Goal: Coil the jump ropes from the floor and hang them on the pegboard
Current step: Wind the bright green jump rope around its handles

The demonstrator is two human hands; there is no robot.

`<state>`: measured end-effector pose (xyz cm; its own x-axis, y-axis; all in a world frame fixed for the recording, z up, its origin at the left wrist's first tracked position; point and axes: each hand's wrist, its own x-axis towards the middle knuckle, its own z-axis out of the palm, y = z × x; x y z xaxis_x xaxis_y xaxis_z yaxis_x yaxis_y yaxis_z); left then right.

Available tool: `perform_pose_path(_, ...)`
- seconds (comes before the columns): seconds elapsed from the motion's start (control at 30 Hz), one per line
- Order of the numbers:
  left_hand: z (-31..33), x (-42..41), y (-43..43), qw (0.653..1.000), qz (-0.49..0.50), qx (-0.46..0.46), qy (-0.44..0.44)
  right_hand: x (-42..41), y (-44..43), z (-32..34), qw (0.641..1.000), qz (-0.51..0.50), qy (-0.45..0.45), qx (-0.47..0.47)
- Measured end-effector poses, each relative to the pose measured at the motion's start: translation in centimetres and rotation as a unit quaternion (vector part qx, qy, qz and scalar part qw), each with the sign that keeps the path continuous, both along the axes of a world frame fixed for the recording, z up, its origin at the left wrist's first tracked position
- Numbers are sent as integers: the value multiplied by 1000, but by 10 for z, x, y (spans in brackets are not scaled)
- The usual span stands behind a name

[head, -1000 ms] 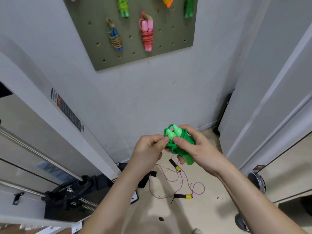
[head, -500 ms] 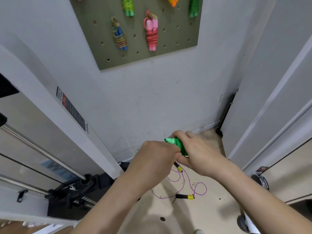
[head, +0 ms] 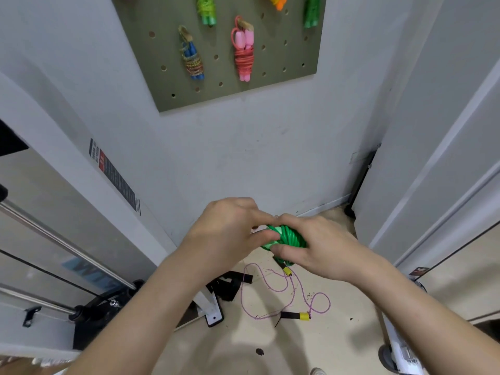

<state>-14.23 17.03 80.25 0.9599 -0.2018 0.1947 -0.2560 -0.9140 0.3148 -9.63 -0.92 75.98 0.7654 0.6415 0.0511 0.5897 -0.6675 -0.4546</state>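
Observation:
A coiled green jump rope (head: 287, 236) sits between both hands at chest height. My left hand (head: 230, 234) pinches its light-green handle ends from the left. From the right, my right hand (head: 313, 244) wraps over the coil. Below them on the floor lies a loose purple rope (head: 286, 290) with black-and-yellow handles (head: 297, 316). The olive pegboard (head: 284, 55) on the wall above holds a pink coiled rope (head: 243, 54), a blue one (head: 192, 59) and several more along the top edge.
A grey gym machine frame with steel rails (head: 67, 247) fills the left side; its white foot (head: 212, 311) and black straps (head: 227, 286) lie near the purple rope. Grey door panels (head: 433, 131) close the right side. A wheeled base (head: 397, 353) stands at lower right.
The view tilted up a little, showing more pegboard. My hands shifted right and closed tighter over the green coil, covering most of it; the left hand now reaches over its handle ends.

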Motion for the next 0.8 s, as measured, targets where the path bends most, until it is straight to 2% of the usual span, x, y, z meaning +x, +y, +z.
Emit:
perform_pose_path(0.07,-2,5,11,991,-71,98,-62,2,-2,7,1000,15,7,-21)
perform_pose_path(0.13,-4,5,18,985,-111,107,-76,5,-3,12,999,27,25,-24)
perform_pose_path(0.23,4,2,15,983,-94,154,29,7,-1,17,998,39,41,-33)
perform_pose_path(0.3,9,4,17,973,-76,210,58,8,-1,20,997,40,39,-47)
perform_pose_path(0.4,20,5,19,972,-66,194,111,10,-1,24,996,42,50,-66)
perform_pose_path(0.5,30,8,23,968,-30,94,231,11,2,28,993,57,69,-76)
perform_pose_path(0.67,39,13,22,949,-51,132,282,12,5,27,991,61,101,-66)
perform_pose_path(0.8,41,14,17,947,-54,176,262,12,5,25,990,56,114,-61)
